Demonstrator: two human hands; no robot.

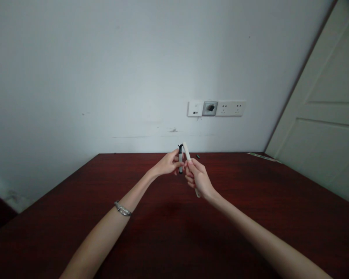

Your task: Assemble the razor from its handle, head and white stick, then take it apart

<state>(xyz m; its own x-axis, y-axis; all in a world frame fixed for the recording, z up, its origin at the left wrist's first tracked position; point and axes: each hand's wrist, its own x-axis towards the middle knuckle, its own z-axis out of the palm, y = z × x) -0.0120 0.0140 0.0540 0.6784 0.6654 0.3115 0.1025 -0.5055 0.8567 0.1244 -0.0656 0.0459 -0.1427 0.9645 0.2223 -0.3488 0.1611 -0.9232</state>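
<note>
My left hand (169, 163) is closed around a slim grey and black tool (180, 162), held upright with its small black head at the top. What kind of tool it is, I cannot make out. My right hand (200, 176) grips a long off-white stick-like object (186, 151), tilted so that its top leans left, close to the tool's head. The lower end of this white piece pokes out below my fingers and seems to have a small hole. Whether the two objects touch is too small to tell. Both hands are above the far part of the table.
The dark red wooden table (163, 232) runs up to a pale wall (133, 77). On it, near the back edge, lies a small dark green object (197, 156). A thin patterned strip (263, 157) lies at the back right. Sockets (229, 109) are set in the wall; a white panelled door (325, 116) stands right.
</note>
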